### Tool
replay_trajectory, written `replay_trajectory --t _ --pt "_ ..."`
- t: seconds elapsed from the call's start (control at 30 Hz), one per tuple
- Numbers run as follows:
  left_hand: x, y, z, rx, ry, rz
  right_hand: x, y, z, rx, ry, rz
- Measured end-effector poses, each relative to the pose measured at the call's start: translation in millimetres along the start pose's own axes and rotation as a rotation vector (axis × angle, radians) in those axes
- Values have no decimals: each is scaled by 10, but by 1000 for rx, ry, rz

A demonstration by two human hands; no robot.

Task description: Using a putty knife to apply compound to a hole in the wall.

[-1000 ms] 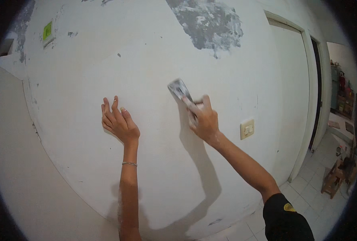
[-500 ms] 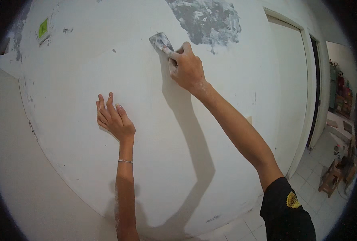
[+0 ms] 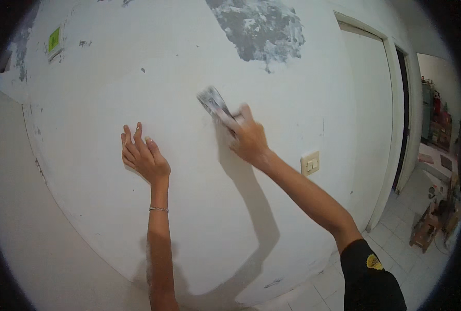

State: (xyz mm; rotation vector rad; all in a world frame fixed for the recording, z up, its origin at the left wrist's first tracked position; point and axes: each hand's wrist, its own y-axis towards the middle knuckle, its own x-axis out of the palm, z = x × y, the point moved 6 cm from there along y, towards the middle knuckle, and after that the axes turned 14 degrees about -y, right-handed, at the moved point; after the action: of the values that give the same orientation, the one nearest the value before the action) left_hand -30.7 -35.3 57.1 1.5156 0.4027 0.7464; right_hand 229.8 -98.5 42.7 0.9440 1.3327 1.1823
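In front of me is a white wall [image 3: 189, 217] with small dark specks. My right hand [image 3: 248, 137] is closed around a narrow grey sanding block [image 3: 216, 105], whitened with dust. The block lies against the wall, or very close to it, and is slightly smeared by motion. White powder marks the fingers of that hand. Lower and to the left, my left hand [image 3: 145, 155] rests at the wall with its fingers spread and slightly bent, holding nothing. Above the block is a rough grey patch [image 3: 261, 31] streaked with white.
A cream light switch [image 3: 310, 164] is on the wall just above my right forearm. Further right stands a pale door [image 3: 368, 119] in its frame. A small wooden stool [image 3: 425, 228] is on the tiled floor. A green-and-white plate [image 3: 54, 40] is at the upper left.
My right hand has swept the sanding block downward along the wall, and the light switch has come out from behind the forearm. My left hand keeps its place at the wall.
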Motion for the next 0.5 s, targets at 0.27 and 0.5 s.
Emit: replay_trajectory --t 0.27,0.5 --pt "18 -7 -29 -10 -15 -19 -107 239 -146 -13 30 46" --pt "4 -10 3 0 21 4 77 -760 -76 78 -42 -51"
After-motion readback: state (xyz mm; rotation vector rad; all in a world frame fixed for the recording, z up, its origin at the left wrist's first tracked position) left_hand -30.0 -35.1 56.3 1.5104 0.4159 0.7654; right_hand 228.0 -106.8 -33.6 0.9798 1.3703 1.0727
